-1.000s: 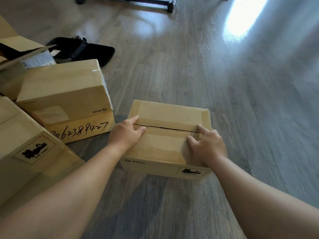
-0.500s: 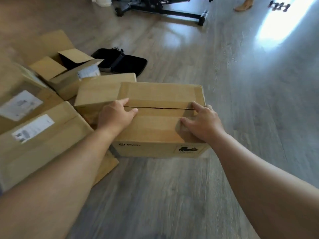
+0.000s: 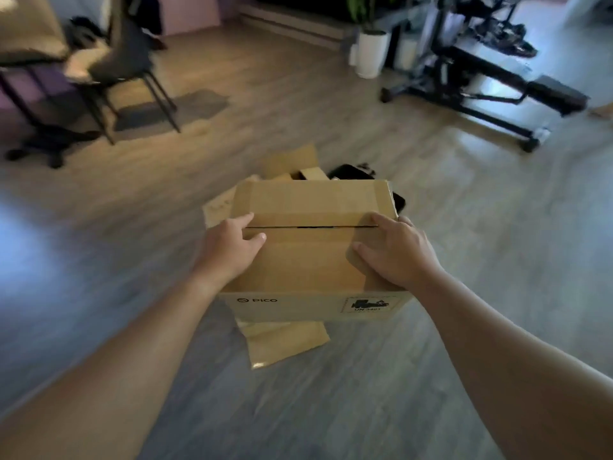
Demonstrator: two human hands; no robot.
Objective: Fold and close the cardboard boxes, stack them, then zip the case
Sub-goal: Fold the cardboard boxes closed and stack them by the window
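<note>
A closed brown cardboard box (image 3: 311, 207) with a PICO logo and a UN label on its near side is held up in the middle of the head view. My left hand (image 3: 229, 247) grips its left edge, thumb and forefinger lying on the top flaps. My right hand (image 3: 394, 254) grips its right edge the same way. A narrow seam runs between the two top flaps. Under it a lower cardboard box (image 3: 285, 343) sticks out toward me. Behind it are an open box (image 3: 292, 162) with raised flaps and the black case (image 3: 348, 171), mostly hidden.
A dark chair (image 3: 122, 61) and an office chair base (image 3: 43, 144) stand at the back left on the wooden floor. A white plant pot (image 3: 371, 51) and a black wheeled stand (image 3: 481, 78) are at the back right.
Both hands lifted the closed box off the floor and carried it left, over the other boxes. The view has swung upward, showing more of the room.
</note>
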